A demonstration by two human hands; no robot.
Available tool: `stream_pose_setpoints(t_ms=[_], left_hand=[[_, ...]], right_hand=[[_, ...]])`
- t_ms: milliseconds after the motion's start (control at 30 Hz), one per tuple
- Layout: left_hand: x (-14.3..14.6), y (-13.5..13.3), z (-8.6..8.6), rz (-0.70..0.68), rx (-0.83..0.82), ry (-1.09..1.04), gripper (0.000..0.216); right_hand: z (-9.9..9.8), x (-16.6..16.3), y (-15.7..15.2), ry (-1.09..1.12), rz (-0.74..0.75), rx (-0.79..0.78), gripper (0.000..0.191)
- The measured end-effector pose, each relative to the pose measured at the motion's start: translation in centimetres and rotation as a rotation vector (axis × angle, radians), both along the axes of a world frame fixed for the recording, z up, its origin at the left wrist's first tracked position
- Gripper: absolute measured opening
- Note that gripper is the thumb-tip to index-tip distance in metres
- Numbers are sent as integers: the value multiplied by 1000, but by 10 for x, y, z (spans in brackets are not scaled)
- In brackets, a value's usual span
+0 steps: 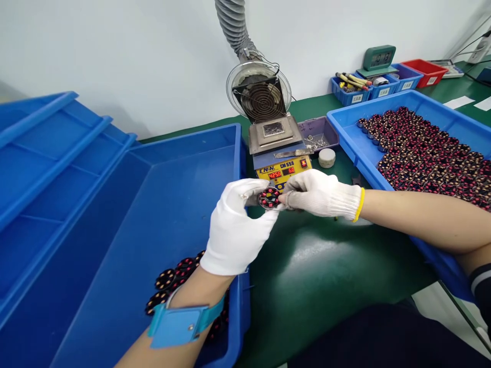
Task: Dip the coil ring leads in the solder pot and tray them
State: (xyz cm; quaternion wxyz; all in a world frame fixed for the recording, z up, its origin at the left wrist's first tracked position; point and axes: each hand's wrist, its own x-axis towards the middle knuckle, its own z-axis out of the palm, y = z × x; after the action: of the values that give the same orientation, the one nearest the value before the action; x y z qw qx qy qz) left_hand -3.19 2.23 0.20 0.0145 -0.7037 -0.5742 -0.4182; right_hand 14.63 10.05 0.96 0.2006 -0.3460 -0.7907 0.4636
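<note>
A small motor stator [269, 198], round and black with red windings, is held up in front of the solder pot. My left hand [238, 225], in a white glove, grips its left side and lower rim between thumb and fingers. My right hand [312, 193], in a white knit glove with a yellow cuff, has its fingers closed at the stator's right edge; bare fingertips show there. Just behind both hands stands the yellow-fronted solder pot [282, 158] with lit red digits and a flat metal blade [293, 153] lying across it.
To the left is a large blue bin [184, 199] with several stators [164, 280] under my left forearm. Another blue bin [360, 163], right, holds many stators. A fume hose [235, 25] with a fan, a round white tin [327, 158] and a purple tray [332, 135] surround the pot.
</note>
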Motion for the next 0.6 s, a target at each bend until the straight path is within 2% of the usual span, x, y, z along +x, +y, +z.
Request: stream_pose_setpoints(t_ms=[67, 200, 367, 500, 600], left_hand=[[0, 1, -1, 21, 9, -9, 36], [-1, 3, -5, 22, 34, -29, 41], [3, 4, -8, -74, 122, 31, 36], [7, 2, -10, -94, 10, -94, 38], [9, 1, -11, -10, -91, -149, 42]], right_hand=[[3, 3, 2, 31, -34, -16, 23], [3, 3, 7, 204, -210, -108, 22], [-12, -8, 3, 201, -71, -126, 24], [-15, -12, -3, 218, -62, -7, 25], [-10, -10, -9, 259, -135, 146, 24]])
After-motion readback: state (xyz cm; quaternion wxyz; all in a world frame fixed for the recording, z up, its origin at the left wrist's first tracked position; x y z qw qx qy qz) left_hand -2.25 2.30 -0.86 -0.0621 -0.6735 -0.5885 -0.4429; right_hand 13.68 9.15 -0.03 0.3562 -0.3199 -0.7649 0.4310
